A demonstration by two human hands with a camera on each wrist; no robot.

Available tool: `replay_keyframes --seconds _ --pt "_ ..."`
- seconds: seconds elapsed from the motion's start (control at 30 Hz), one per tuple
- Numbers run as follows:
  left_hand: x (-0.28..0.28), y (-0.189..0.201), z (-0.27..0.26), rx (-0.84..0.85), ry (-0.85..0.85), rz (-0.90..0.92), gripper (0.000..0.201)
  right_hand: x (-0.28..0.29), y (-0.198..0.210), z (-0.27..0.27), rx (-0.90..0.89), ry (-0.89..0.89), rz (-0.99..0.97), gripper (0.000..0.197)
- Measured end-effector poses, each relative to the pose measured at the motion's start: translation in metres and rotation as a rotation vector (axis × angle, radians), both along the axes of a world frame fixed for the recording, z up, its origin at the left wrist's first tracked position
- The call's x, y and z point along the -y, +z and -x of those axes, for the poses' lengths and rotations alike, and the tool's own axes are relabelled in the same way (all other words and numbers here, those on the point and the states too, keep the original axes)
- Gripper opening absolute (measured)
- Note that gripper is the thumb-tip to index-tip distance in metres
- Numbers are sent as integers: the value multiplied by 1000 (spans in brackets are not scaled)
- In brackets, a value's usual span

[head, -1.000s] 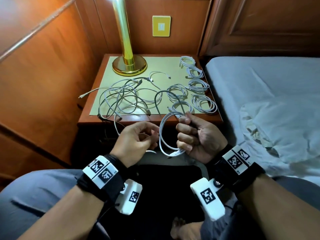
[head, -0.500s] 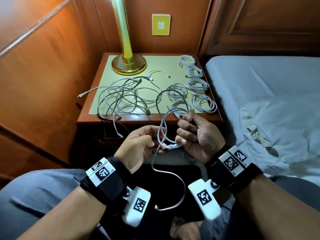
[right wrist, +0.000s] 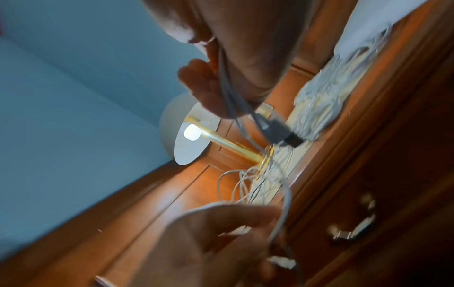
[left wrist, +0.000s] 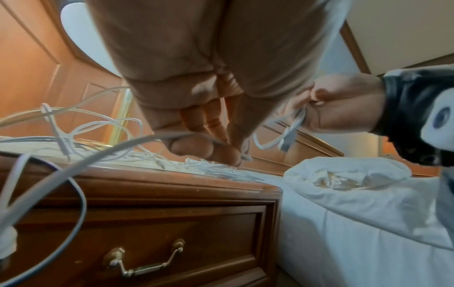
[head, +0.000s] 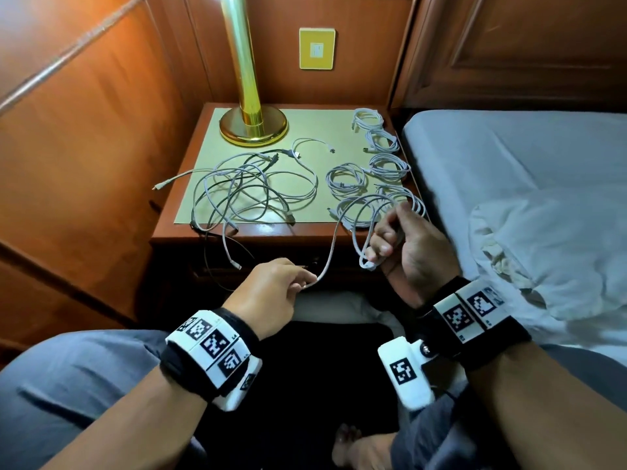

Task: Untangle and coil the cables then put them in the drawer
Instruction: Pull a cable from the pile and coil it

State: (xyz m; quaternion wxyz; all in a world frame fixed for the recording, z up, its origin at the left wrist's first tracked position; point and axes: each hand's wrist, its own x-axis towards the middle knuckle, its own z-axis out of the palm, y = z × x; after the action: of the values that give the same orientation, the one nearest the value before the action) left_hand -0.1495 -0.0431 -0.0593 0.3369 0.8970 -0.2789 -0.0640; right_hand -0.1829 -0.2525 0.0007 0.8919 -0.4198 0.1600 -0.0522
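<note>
The right hand is gripping loops of a thin white cable – the left hand is pinching its free end, both before the wooden surface.

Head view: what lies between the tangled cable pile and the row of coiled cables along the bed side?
In the head view, between the tangled pile and the coiled cables lies mostly bare yellow mat, plus one short loose white cable.

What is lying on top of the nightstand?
On the nightstand: a green mat, brass lamp, loose cable tangle, and coiled cables along its right side. The right hand covers the nearest coil.
</note>
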Motion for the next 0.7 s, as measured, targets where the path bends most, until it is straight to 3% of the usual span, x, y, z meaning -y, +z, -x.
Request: replay_keyframes --seconds 0.07,0.17,0.23,0.37,0.43,0.6,0.7 --pt "4 0 3 25 -50 25 30 -6 0 3 -20 68 -25 38" --pt "4 -3 2 -47 77 109 22 -11 3 7 -46 189 -148 37" --pt "7 -2 2 -277 199 293 22 -14 3 9 -60 254 -203 37" --pt "20 14 8 -877 283 903 20 -23 -3 10 -87 283 -253 39" --pt "22 17 12 -1010 265 1002 27 -26 -4 9 -95 268 -221 40" --pt "24 14 14 -814 268 957 20 -32 -10 8 -65 201 14 39" --pt "23 15 12 -839 262 1011 22 -34 -13 8 -51 173 98 38"
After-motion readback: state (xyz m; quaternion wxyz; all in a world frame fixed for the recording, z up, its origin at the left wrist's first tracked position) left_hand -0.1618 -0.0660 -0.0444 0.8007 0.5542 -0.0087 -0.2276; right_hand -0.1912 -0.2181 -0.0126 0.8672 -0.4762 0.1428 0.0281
